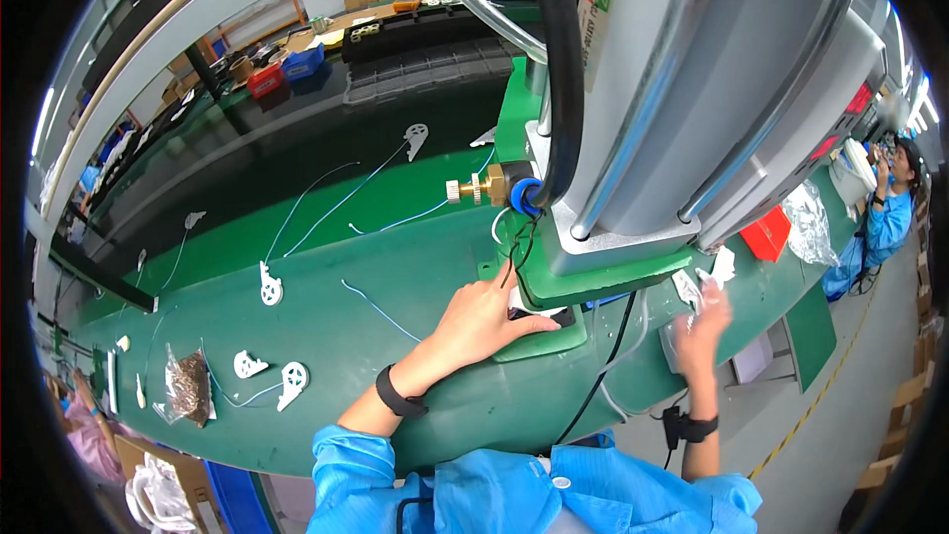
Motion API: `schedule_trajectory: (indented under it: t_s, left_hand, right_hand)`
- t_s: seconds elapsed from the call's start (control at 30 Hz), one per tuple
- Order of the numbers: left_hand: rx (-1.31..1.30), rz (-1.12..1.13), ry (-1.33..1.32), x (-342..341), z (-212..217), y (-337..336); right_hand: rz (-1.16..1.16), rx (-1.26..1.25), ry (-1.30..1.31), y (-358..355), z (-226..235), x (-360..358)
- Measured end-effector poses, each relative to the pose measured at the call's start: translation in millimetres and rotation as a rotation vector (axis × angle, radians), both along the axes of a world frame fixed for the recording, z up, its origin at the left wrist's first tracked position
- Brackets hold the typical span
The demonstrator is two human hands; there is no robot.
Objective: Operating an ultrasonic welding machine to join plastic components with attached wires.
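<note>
The left hand (481, 314) is spread, thumb and forefinger apart, around a white piece (521, 300) beneath the machine (633, 138), apparently steadying it, while the blurred right hand (704, 326), whose grip I cannot tell, is near white parts (685, 287) on the counter (326, 356), presumably for easy reach.

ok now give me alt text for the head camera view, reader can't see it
A person's left hand is at the base of a silver-and-green metal press on a long green table, their blurred right hand off to the right. White plastic parts with spoked ends, some trailing thin blue wires, lie left, near a clear plastic bag of brown pieces.
</note>
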State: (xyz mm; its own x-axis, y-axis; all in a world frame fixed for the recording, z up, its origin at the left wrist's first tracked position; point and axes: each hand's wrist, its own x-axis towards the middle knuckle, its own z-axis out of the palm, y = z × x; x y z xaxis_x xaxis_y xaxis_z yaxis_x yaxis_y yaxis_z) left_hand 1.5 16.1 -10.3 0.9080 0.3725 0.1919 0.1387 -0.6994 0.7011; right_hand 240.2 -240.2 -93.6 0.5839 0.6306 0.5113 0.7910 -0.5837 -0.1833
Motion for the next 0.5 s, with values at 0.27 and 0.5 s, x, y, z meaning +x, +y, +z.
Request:
schedule_trajectory:
  t_s: [0.27, 0.5]
  left_hand:
    - [-0.076, 0.106, 0.032, -15.5, 13.1, -11.2]
    - [-0.073, 0.117, 0.020, -25.7, 19.7, -14.7]
  right_hand:
    - [0.053, 0.130, 0.149, 7.5, 11.2, -6.3]
    - [0.203, 0.210, 0.105, 22.6, 57.1, -21.4]
